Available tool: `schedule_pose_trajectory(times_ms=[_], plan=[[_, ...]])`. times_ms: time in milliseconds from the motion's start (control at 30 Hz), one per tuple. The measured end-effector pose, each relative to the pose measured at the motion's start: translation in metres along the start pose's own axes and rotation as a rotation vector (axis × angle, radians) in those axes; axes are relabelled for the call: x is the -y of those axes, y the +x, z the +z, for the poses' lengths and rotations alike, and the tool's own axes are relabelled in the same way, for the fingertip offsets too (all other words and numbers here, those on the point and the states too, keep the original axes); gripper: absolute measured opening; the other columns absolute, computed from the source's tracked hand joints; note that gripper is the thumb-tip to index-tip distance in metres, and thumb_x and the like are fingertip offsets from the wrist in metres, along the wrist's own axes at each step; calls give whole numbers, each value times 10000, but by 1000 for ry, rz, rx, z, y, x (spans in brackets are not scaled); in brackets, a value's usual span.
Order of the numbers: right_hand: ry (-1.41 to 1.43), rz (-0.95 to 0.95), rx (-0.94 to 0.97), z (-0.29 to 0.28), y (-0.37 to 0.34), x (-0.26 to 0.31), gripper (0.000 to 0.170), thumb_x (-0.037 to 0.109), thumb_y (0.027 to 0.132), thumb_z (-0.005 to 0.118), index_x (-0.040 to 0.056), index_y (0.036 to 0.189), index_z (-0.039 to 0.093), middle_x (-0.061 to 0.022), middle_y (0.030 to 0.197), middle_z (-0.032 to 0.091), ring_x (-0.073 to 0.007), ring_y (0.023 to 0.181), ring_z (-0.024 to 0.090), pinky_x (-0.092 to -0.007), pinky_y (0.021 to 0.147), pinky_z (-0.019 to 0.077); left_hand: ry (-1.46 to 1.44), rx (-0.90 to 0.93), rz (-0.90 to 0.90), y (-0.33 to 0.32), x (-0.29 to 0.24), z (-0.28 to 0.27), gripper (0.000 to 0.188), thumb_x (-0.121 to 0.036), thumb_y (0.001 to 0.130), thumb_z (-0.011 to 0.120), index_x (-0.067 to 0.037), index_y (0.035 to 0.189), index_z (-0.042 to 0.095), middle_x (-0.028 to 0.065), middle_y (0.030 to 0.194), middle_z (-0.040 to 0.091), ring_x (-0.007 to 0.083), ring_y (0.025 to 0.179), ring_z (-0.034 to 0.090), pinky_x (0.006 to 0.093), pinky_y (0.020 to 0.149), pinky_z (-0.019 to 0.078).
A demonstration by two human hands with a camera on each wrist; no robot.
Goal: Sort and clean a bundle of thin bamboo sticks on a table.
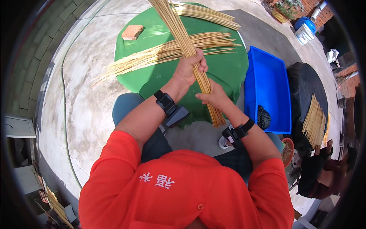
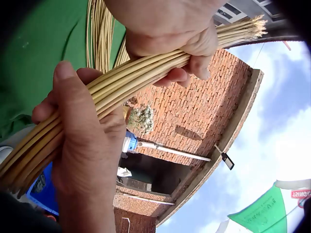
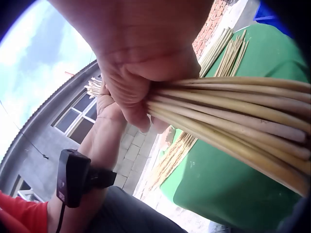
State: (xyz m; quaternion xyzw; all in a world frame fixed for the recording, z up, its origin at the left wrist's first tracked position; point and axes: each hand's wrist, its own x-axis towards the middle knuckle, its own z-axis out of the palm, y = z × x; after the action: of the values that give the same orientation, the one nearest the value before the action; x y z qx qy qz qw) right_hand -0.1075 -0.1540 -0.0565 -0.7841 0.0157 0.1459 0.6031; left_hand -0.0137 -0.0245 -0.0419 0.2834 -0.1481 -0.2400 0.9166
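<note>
A long bundle of straw-coloured stalks point(image 1: 183, 36) slants across the front of the body, both hands around it. My left hand point(image 1: 190, 68) grips it near the middle, fingers wrapped over the stalks. Lower down, close to the thicker cut ends, my right hand point(image 1: 216, 95) holds the same bundle, its thumb lying across it. In the left wrist view the stalks point(image 2: 131, 80) run through both hands, with feathery tips at the far end. The right wrist view shows the smooth butt ends point(image 3: 243, 109) fanning out past the right hand point(image 3: 141, 63).
A green-covered round table point(image 1: 160, 82) carries two spread piles of stalks point(image 1: 152, 55) and a brick point(image 1: 132, 32). At its right stands a blue plastic tub point(image 1: 268, 91). More stalks point(image 1: 315, 120) lean on a dark-covered surface farther right, near another person point(image 1: 324, 171).
</note>
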Motion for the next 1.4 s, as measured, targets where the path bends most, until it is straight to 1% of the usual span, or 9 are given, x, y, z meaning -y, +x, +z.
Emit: schedule_pose_trajectory(times_ms=[133, 200, 300, 433, 733, 1000, 1200, 1333, 1400], plan=[[-236, 0, -80, -16, 1, 4, 440, 224, 687, 718, 27, 1013, 497, -122, 699, 594, -278, 620, 618, -398, 613, 496, 34, -157, 55, 4, -14, 4, 139, -122, 841, 636, -66, 842, 509, 102, 713, 558, 191, 636, 557, 354, 649, 496], [-849, -243, -289, -26, 1, -7, 343, 157, 704, 660, 35, 969, 481, -162, 741, 623, -334, 665, 625, -422, 601, 498, 21, -241, 89, 4, -28, -1, 137, -110, 832, 645, -66, 856, 517, 109, 750, 572, 197, 691, 579, 365, 684, 513], [-1045, -265, -377, -39, -1, -12, 274, 127, 718, 629, 47, 923, 466, -162, 770, 618, -369, 693, 611, -442, 602, 495, -107, -357, 248, 11, -55, -15, 204, -27, 789, 668, -42, 925, 517, 123, 870, 580, 211, 830, 609, 397, 798, 541], [-1117, -338, -434, -49, -6, -16, 233, 124, 737, 613, 62, 891, 450, -139, 767, 595, -364, 670, 606, -451, 598, 492, -133, -560, 225, 10, -61, -13, 175, -23, 814, 643, -11, 908, 496, 135, 883, 566, 259, 905, 610, 454, 831, 536], [-1145, -419, -486, -65, -3, -18, 258, 120, 722, 641, 62, 884, 448, -153, 764, 598, -362, 671, 601, -458, 566, 483, -217, -392, 197, 12, -55, -17, 138, -64, 882, 565, -23, 978, 473, 224, 925, 601, 303, 886, 620, 477, 850, 526], [-845, -84, -163, -73, -14, 6, 595, 232, 613, 820, 40, 1060, 476, -210, 882, 619, -390, 858, 594, -431, 709, 470, -225, -231, 166, 14, -46, -28, 172, -167, 893, 574, -21, 968, 524, 224, 1003, 596, 331, 934, 613, 483, 894, 509], [-827, -301, -224, -58, -19, 12, 700, 248, 615, 814, 52, 1173, 440, -205, 964, 609, -373, 929, 590, -419, 766, 471, -119, -312, 158, 8, -32, -21, 215, -201, 913, 548, 9, 956, 532, 181, 904, 606, 285, 858, 621, 461, 848, 528], [-942, -408, -280, -50, -5, -11, 668, 248, 633, 780, 56, 1170, 430, -169, 910, 621, -374, 869, 600, -423, 738, 483, -143, -254, 111, 7, -14, -24, 239, -228, 909, 560, 9, 936, 549, 156, 859, 615, 241, 811, 630, 455, 832, 525], [-1039, -195, -211, -51, 1, -18, 519, 183, 669, 732, 46, 1091, 463, -175, 826, 617, -397, 784, 602, -444, 679, 488, -144, -250, 86, 6, -14, -26, 233, -236, 896, 581, -8, 941, 555, 152, 857, 618, 233, 796, 631, 455, 832, 524]])
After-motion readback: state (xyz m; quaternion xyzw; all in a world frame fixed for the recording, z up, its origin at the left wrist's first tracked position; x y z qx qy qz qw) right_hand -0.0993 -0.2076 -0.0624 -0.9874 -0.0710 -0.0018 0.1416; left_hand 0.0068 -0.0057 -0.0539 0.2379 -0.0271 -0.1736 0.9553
